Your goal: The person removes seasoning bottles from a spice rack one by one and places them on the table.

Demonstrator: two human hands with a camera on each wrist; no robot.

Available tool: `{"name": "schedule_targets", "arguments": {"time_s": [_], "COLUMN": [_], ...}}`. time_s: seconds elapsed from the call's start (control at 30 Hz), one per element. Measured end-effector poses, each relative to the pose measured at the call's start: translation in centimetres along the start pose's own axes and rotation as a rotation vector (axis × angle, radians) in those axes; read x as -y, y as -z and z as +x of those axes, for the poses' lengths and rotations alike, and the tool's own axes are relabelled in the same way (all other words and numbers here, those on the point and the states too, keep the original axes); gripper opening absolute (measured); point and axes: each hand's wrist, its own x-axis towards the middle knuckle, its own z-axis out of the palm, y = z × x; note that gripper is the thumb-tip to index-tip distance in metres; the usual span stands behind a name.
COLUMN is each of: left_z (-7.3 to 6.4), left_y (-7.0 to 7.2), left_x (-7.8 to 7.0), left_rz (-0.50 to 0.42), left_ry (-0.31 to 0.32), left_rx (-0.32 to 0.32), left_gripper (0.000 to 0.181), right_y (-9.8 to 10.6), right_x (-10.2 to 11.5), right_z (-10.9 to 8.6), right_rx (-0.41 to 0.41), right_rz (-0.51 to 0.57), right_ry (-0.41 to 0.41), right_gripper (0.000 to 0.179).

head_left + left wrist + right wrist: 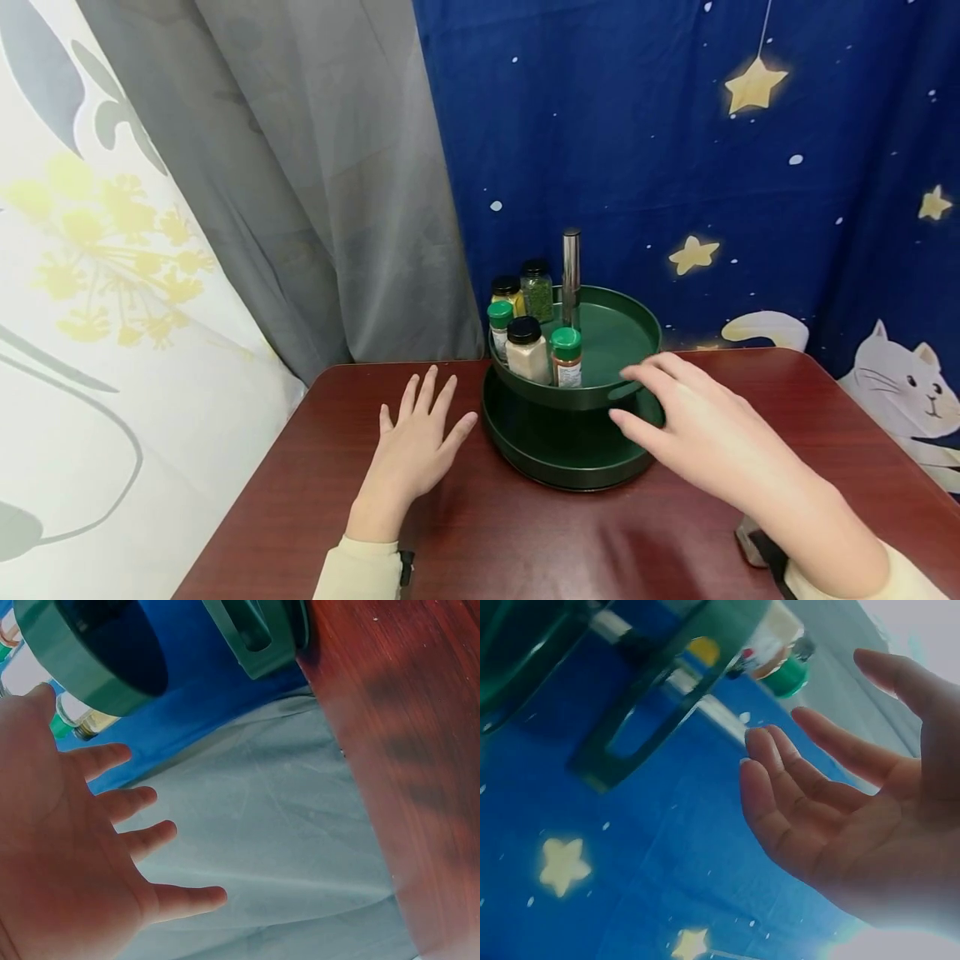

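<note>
A dark green two-tier round tray stands near the far edge of the table, a shiny metal post rising from its middle. Several spice jars crowd the left of its upper tier, among them a black-capped jar of pale powder, a green-capped jar and a jar of green herbs. My left hand, fingers spread and holding nothing, hovers left of the tray. Bent loosely, the fingers of my right hand are close to the upper tier's right front rim; in the right wrist view the palm is bare.
The reddish-brown wooden table extends in front of the tray. Behind it hang a grey curtain and a blue star-patterned curtain. A white printed cloth covers the left side.
</note>
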Motion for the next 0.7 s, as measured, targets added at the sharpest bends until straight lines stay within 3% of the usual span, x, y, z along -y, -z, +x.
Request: {"name": "schedule_targets", "arguments": {"time_s": [0.17,0.37,0.7], "left_z": [-0.1,-0.1,-0.4], "left_y": [0.1,0.3,0.4], "left_x": [0.1,0.2,0.2], "left_rz": [0.005,0.003,-0.006], "left_ry": [-0.001,0.002,0.007], "left_rx": [-0.006,-0.005,0.001], "left_gripper": [0.077,0.077,0.075], "right_y": [0.4,0.4,-1.0], "right_x": [2.0,2.8,2.7], "right_z": [2.4,4.9,6.7], "right_rx": [-0.026,-0.041,0.064], "right_rz": [0.057,0.086,0.055], "right_ry": [0.083,0.17,0.194], "right_gripper": [0.048,0.042,0.052]}}
